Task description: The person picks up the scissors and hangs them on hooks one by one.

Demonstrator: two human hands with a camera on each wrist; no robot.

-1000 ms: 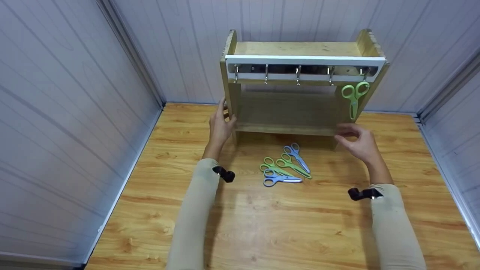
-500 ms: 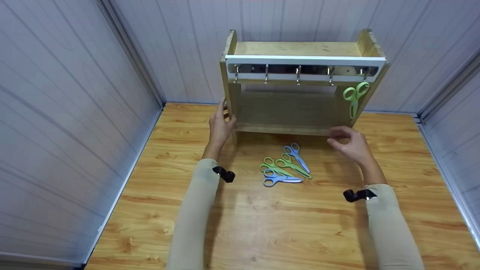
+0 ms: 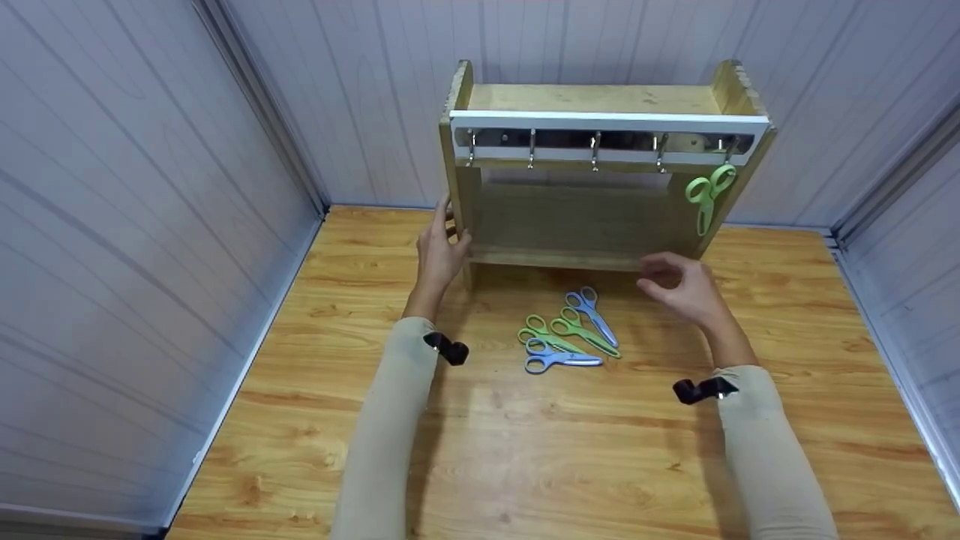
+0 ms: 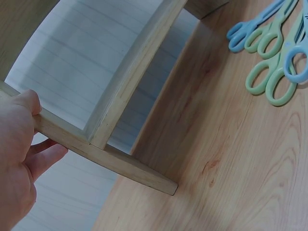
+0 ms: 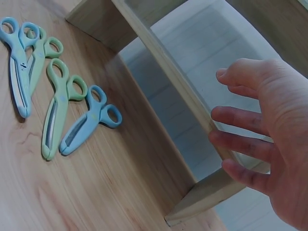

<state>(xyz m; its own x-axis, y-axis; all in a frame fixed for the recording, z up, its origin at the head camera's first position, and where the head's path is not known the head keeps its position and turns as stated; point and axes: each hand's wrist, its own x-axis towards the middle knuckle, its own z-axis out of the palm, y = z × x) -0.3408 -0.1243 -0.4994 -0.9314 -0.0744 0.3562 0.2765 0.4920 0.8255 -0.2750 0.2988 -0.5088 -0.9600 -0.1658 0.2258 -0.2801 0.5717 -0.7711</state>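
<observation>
My left hand (image 3: 441, 253) grips the left side panel of a wooden shelf rack (image 3: 577, 259), thumb on one face and fingers on the other, as the left wrist view (image 4: 19, 154) shows. My right hand (image 3: 686, 289) hovers before the rack's lower right, fingers loosely bent and holding nothing. On the table lies a loose cluster: upper blue scissors (image 3: 597, 319), lower blue scissors (image 3: 562, 357), and two green pairs, of which the right green scissors (image 3: 589, 332) lie by the upper blue ones. Hanging green scissors (image 3: 705, 196) dangle from the rightmost hook.
A white-framed hook rail (image 3: 607, 120) with several metal hooks runs across the rack's upper front. The rack stands near the pale back wall (image 3: 600, 37). Side walls flank the wood-grain table (image 3: 510, 465); the left wall (image 3: 135, 225) is nearest my left arm.
My right hand has moved left along the rack's front, away from the hanging green scissors, which have swung slightly. My left hand stays on the side panel.
</observation>
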